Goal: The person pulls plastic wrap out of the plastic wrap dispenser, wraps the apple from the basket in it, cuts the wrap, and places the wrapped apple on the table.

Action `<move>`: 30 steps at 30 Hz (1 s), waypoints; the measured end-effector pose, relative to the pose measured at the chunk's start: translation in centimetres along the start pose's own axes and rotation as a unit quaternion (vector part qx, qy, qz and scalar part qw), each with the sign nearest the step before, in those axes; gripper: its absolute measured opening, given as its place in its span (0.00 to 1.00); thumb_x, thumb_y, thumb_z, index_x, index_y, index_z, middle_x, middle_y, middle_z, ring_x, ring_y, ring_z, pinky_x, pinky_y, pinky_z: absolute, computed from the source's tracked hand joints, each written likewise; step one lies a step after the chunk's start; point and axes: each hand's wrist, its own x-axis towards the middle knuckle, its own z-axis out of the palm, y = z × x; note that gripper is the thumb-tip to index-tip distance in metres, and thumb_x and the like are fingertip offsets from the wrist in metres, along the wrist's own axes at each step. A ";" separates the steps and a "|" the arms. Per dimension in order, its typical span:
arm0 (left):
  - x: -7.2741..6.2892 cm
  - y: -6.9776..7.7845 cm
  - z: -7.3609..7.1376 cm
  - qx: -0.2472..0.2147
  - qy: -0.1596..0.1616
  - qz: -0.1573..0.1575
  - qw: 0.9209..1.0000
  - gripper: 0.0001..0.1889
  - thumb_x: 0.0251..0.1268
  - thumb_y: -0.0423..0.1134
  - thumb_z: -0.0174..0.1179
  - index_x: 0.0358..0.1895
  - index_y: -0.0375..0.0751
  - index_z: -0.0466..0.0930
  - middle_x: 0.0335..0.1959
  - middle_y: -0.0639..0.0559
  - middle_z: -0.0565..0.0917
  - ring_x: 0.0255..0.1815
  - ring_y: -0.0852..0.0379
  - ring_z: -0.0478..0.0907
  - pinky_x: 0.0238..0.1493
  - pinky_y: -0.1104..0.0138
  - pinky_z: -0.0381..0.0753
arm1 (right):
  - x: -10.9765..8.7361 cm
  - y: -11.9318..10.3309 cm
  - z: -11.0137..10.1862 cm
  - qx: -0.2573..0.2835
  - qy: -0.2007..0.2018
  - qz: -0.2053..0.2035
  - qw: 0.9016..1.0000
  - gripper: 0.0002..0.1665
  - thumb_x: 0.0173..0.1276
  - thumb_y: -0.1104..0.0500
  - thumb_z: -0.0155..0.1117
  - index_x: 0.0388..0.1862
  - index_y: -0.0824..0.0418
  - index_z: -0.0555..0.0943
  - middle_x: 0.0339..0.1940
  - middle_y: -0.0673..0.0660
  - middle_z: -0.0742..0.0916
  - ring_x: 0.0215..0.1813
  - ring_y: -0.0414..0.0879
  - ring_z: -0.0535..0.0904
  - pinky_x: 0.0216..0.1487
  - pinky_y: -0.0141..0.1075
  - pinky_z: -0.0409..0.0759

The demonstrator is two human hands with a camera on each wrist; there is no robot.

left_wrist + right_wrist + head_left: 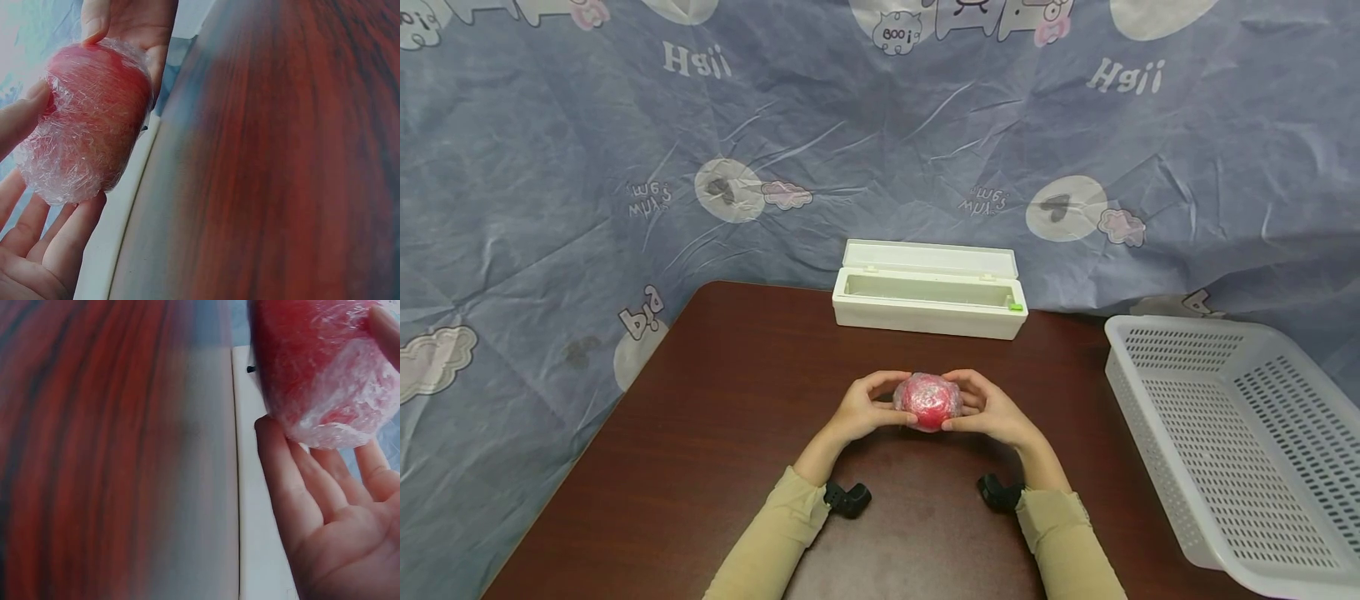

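Observation:
A red apple point(929, 403) wrapped in crinkled cling film is held up over the table between both hands. My left hand point(867, 407) grips its left side, thumb on the near face and fingers behind. From the other side my right hand point(992, 408) holds it the same way. In the left wrist view the film on the apple point(94, 119) bunches thickly at the end by the left fingers. The right wrist view shows the apple point(325, 369) with whitish folded film resting against the right fingertips point(270, 428).
Behind the hands, a long white cling film box point(925, 321) stands at the table's back edge, lid raised, a green slider point(1016, 307) at its right end. A white perforated basket point(1240, 450) sits on the right. A patterned blue cloth point(880, 150) hangs behind the dark wooden table point(625, 467).

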 end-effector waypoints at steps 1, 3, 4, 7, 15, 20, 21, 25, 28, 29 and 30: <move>0.0 -0.1 0.0 -0.002 -0.001 -0.003 1.000 0.31 0.45 0.19 0.69 0.57 0.24 0.71 0.57 0.33 0.73 0.58 0.38 0.71 0.50 0.58 0.77 | 0.0 0.1 -0.1 -0.003 0.000 0.000 1.000 0.41 0.50 0.74 0.71 0.62 0.72 0.62 0.55 0.71 0.74 0.52 0.49 0.78 0.49 0.39 0.79; 0.0 -0.3 0.0 -0.004 -0.003 -0.009 1.000 0.31 0.44 0.20 0.69 0.57 0.25 0.71 0.57 0.34 0.73 0.58 0.40 0.71 0.50 0.58 0.77 | 0.1 0.4 -0.2 -0.010 0.000 0.001 1.000 0.40 0.51 0.74 0.71 0.61 0.71 0.62 0.55 0.71 0.74 0.52 0.49 0.78 0.49 0.39 0.79; 0.0 -0.4 0.0 -0.005 -0.003 -0.010 1.000 0.31 0.44 0.20 0.69 0.57 0.25 0.71 0.57 0.34 0.73 0.58 0.40 0.71 0.50 0.57 0.77 | 0.1 0.5 -0.2 -0.013 0.000 0.002 1.000 0.40 0.50 0.74 0.71 0.61 0.71 0.63 0.55 0.71 0.75 0.52 0.50 0.77 0.49 0.39 0.79; 0.0 -0.5 -0.1 -0.002 -0.005 -0.011 1.000 0.31 0.44 0.20 0.69 0.57 0.25 0.71 0.57 0.34 0.73 0.58 0.39 0.71 0.50 0.57 0.77 | 0.1 0.7 -0.3 -0.029 0.002 0.003 1.000 0.39 0.50 0.73 0.72 0.61 0.70 0.64 0.55 0.70 0.75 0.52 0.50 0.76 0.50 0.38 0.78; -0.1 -0.8 -0.1 0.007 -0.011 -0.012 1.000 0.31 0.45 0.21 0.69 0.58 0.25 0.71 0.58 0.34 0.73 0.59 0.37 0.70 0.50 0.57 0.77 | 0.1 1.0 -0.5 -0.055 -0.001 0.010 0.998 0.38 0.50 0.71 0.72 0.60 0.70 0.66 0.55 0.69 0.76 0.54 0.55 0.74 0.50 0.38 0.78; 0.0 -0.8 -0.1 0.007 -0.015 -0.019 1.000 0.31 0.45 0.21 0.69 0.58 0.25 0.71 0.58 0.34 0.73 0.59 0.38 0.70 0.51 0.57 0.76 | 0.2 1.2 -0.5 -0.057 -0.002 0.020 0.998 0.39 0.50 0.70 0.73 0.60 0.69 0.65 0.55 0.69 0.76 0.55 0.56 0.74 0.51 0.38 0.77; 0.0 -0.8 -0.1 0.007 -0.015 -0.021 1.000 0.31 0.45 0.21 0.69 0.58 0.25 0.71 0.58 0.34 0.73 0.59 0.38 0.70 0.51 0.57 0.76 | 0.2 1.2 -0.5 -0.057 -0.002 0.021 0.998 0.39 0.50 0.70 0.73 0.60 0.69 0.65 0.55 0.69 0.76 0.55 0.55 0.74 0.51 0.38 0.77; 0.0 -0.8 0.0 0.006 -0.017 -0.027 0.999 0.31 0.46 0.21 0.69 0.58 0.25 0.71 0.58 0.34 0.73 0.59 0.38 0.70 0.50 0.60 0.77 | 0.2 1.3 -0.5 -0.053 -0.009 0.024 0.998 0.38 0.51 0.70 0.72 0.60 0.68 0.64 0.55 0.68 0.75 0.54 0.53 0.75 0.51 0.38 0.77; -0.1 -0.9 0.0 0.007 -0.018 -0.029 0.999 0.31 0.46 0.21 0.69 0.58 0.25 0.71 0.58 0.34 0.73 0.59 0.38 0.70 0.49 0.62 0.78 | 0.2 1.5 -0.5 -0.052 -0.016 0.023 0.998 0.38 0.52 0.71 0.71 0.60 0.69 0.63 0.55 0.68 0.75 0.54 0.53 0.74 0.51 0.38 0.77; -0.1 -0.9 -0.1 0.008 -0.018 -0.030 0.999 0.31 0.46 0.21 0.69 0.58 0.25 0.71 0.58 0.34 0.73 0.59 0.38 0.70 0.49 0.61 0.78 | 0.2 1.5 -0.5 -0.051 -0.017 0.023 0.998 0.39 0.52 0.71 0.71 0.61 0.69 0.63 0.55 0.68 0.75 0.54 0.53 0.74 0.50 0.38 0.77; -0.2 -0.9 -0.1 0.010 -0.019 -0.031 0.999 0.31 0.46 0.21 0.69 0.58 0.26 0.71 0.58 0.34 0.73 0.59 0.38 0.70 0.49 0.61 0.78 | 0.2 1.6 -0.5 -0.051 -0.019 0.024 0.998 0.39 0.52 0.70 0.71 0.61 0.69 0.63 0.55 0.68 0.75 0.53 0.53 0.74 0.50 0.38 0.77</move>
